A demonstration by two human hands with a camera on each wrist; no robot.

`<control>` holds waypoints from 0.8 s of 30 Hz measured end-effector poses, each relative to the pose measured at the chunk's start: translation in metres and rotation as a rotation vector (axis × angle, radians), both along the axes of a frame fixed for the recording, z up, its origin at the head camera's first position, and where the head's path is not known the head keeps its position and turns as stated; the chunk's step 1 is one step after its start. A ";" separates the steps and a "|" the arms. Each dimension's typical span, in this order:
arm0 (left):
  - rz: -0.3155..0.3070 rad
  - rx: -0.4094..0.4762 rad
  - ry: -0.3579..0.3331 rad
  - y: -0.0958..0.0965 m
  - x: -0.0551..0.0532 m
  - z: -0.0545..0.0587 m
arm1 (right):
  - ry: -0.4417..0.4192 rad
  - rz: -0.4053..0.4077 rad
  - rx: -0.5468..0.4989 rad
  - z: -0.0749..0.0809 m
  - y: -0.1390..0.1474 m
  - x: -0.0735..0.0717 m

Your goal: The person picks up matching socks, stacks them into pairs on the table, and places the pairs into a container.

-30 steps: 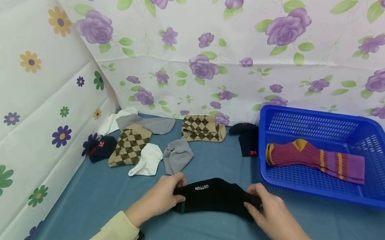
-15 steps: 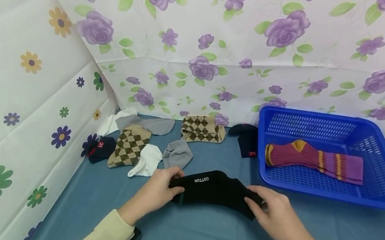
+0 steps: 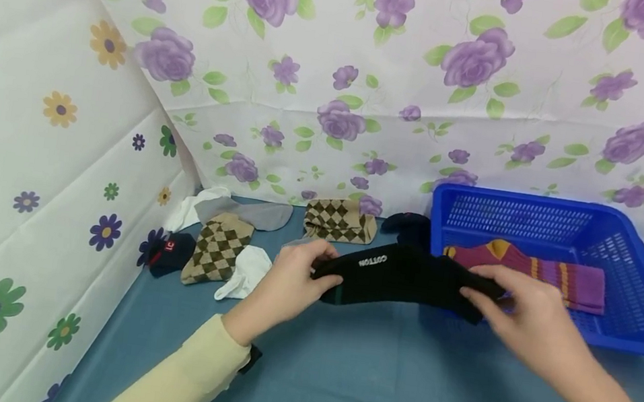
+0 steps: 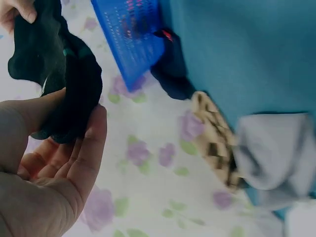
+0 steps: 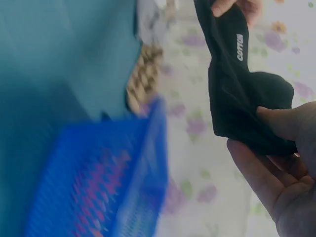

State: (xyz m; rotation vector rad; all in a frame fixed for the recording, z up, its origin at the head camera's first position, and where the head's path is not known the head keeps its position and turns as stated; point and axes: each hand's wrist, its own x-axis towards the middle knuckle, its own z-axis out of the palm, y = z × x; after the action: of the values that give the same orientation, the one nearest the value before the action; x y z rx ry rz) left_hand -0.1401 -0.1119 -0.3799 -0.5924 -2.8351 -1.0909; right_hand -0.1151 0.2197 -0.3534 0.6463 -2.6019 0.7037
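Observation:
A black sock [image 3: 404,276] with white "COTTON" lettering is stretched sideways between both hands, lifted above the cloth. My left hand [image 3: 295,282] pinches its end near a dark green stripe, thumb in front and fingers behind, as the left wrist view also shows. At the other end, my right hand [image 3: 529,320] pinches the sock between thumb and fingers, close to the front of the blue basket [image 3: 555,333]. Inside that basket lies a maroon and purple sock pair [image 3: 577,282] with yellow bands, partly covered by my right hand and the black sock.
Along the back left lie checkered socks [image 3: 218,248], another checkered piece [image 3: 340,220], a grey sock [image 3: 259,213], a white sock [image 3: 248,269] and a navy sock [image 3: 171,252]. A second navy sock [image 3: 407,226] sits beside the basket. Flowered sheets rise behind and at left.
Both hands have lifted the black sock and carried it forward and to the right, toward the basket. It now covers part of the navy sock and most of a grey one.

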 end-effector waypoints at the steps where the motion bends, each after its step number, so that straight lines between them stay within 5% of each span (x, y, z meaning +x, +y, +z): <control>1: -0.010 -0.002 0.001 0.005 -0.005 0.004 | 0.012 -0.009 0.009 0.006 0.005 -0.003; 5: -0.069 0.000 0.005 0.031 -0.028 0.020 | 0.038 -0.072 0.053 0.025 0.028 -0.016; 9: -0.103 -0.014 0.024 0.065 -0.052 0.030 | -0.025 -0.176 0.078 0.030 0.059 -0.028; 17: -0.107 -0.112 -0.043 0.127 -0.085 0.023 | -0.108 -0.291 0.138 0.014 0.116 -0.059; 24: -0.162 -0.179 -0.095 0.177 -0.103 0.018 | -0.297 -0.411 0.179 -0.002 0.158 -0.080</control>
State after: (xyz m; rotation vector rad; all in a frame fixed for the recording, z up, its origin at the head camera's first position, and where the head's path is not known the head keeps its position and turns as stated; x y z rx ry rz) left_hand -0.2427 0.0655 -0.3616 -0.8180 -3.0344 -0.9139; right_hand -0.1951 0.3781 -0.3550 0.0401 -2.9605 0.4670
